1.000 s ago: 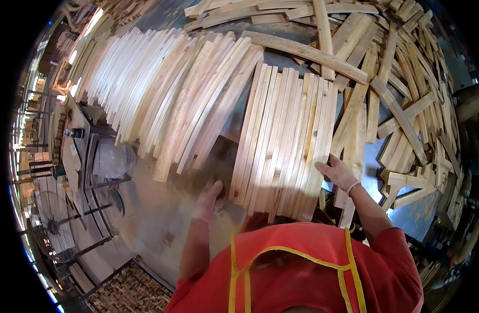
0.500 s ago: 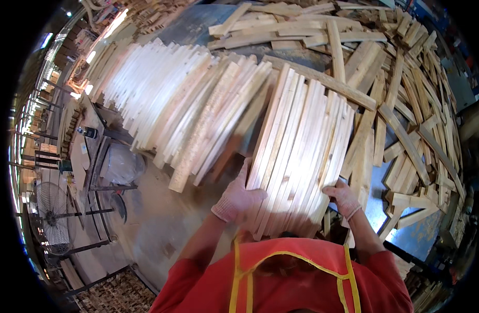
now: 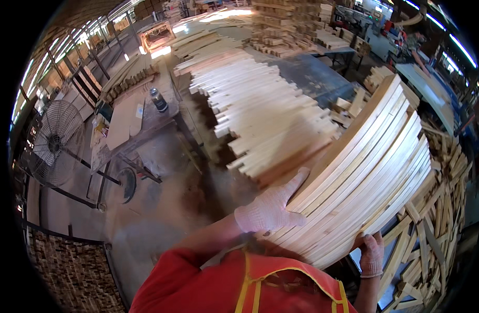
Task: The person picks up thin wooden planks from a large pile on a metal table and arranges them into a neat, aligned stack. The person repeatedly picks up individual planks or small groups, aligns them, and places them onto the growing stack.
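Note:
A bundle of pale wooden strips [image 3: 354, 177], pressed side by side, is held up tilted in front of my chest. My left hand [image 3: 271, 208], in a whitish knit glove, clamps its left edge near the lower end, thumb spread over the face. At the lower right edge my gloved right hand [image 3: 372, 254] grips the bundle, its fingers partly hidden behind the wood. Beyond my left hand lies a long row of similar strips [image 3: 265, 109] with uneven ends. The bundle overlaps the near right end of that row in view.
Loose wooden pieces [image 3: 432, 235] are heaped to my right. On the left stand a work table [image 3: 135, 125] with a dark can [image 3: 158, 99], and a caged fan [image 3: 54, 143]. Crisscrossed timber [image 3: 286, 23] towers at the back. Small wood blocks [image 3: 70, 266] fill the lower left.
The view has swung left and up. The bundle, still in both hands, now leans to the right and sits farther right in the picture. Both hands keep hold of its sides.

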Demonstrator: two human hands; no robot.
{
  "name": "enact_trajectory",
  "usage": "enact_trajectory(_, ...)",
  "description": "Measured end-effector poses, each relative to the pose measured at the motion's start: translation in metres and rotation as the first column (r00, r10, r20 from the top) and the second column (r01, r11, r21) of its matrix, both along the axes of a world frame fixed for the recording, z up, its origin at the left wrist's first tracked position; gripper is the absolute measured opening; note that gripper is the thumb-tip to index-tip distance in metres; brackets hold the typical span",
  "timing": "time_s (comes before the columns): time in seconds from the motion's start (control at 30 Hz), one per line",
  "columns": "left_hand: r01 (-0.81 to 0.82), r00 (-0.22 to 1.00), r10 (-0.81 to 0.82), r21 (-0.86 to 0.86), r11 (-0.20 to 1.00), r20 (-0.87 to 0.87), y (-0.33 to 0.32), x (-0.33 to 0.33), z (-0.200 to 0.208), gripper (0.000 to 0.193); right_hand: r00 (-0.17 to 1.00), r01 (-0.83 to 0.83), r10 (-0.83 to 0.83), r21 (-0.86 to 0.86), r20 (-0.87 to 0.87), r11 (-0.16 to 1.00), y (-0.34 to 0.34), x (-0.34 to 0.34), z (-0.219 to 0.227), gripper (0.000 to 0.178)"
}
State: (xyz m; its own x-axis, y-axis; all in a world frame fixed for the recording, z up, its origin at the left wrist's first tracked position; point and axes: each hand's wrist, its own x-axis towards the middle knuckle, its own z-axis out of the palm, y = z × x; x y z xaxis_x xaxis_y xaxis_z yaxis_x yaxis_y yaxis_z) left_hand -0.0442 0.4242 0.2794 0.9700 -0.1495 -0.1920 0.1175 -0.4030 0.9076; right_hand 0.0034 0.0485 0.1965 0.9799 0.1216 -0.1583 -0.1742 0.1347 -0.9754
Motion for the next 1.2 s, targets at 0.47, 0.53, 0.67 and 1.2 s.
enact_trajectory(0.47,0.033,0.972,-0.031,-0.001,0.999,0.233,0.283,0.093,0.025,0.117,0.988,-0.149,0.151,-0.071,0.015,0.986,0.268,0.08,0.034,0.077)
enact_trajectory(0.53,0.032,0.972,-0.041,0.045,0.998,0.231,0.326,0.118,0.027,0.117,0.995,-0.082,0.084,-0.031,0.059,0.996,0.326,0.1,0.031,0.072)
enact_trajectory(0.67,0.012,0.964,-0.017,0.018,1.0,0.264,0.415,0.167,0.01,0.119,0.989,-0.143,0.144,0.044,-0.018,0.989,0.402,0.139,0.015,0.064)
enact_trajectory(1.2,0.201,0.947,-0.212,-0.07,0.977,-0.241,0.707,0.473,-0.153,0.099,0.923,-0.212,0.149,-0.148,-0.354,0.966,0.684,0.344,-0.114,0.051)
